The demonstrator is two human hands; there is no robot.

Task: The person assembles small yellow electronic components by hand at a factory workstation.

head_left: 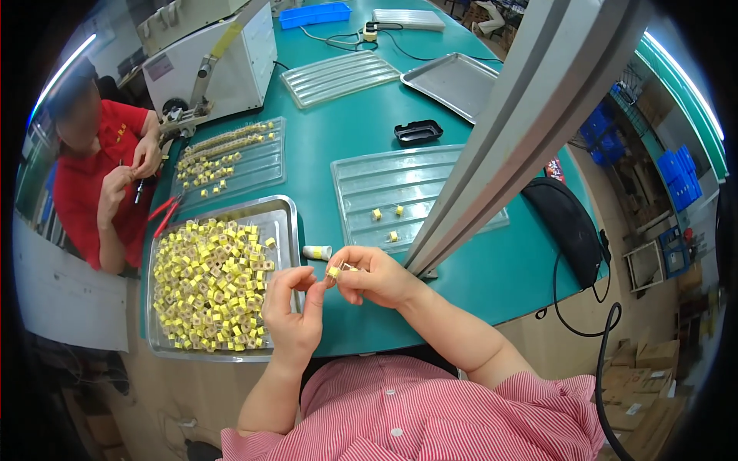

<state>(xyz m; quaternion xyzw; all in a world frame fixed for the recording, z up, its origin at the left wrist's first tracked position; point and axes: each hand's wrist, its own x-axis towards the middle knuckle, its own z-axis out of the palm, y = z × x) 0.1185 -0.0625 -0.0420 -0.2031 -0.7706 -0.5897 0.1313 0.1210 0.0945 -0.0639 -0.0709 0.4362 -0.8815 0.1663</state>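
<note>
A small yellow-taped coil (334, 272) with thin wire leads sits between the thumb and fingers of my right hand (378, 280). Close beside it, my left hand (295, 309) has thumb and forefinger bent together at the coil's lead side; whatever is between those fingertips is too small to make out. Left of my hands, a metal tray (289, 230) is heaped with many similar yellow coils (207, 284). Just beyond my fingers lies a small white roll or tube (317, 252). A clear ribbed tray (361, 177) ahead carries 3 loose coils (377, 214).
A grey metal post (530, 131) rises right of my hands. On the green table are another ribbed tray (269, 161) with coils, red-handled pliers (164, 215), a black plastic case (418, 132) and a black pouch (565, 227). A co-worker in red (100, 184) sits at left beside a machine (215, 77).
</note>
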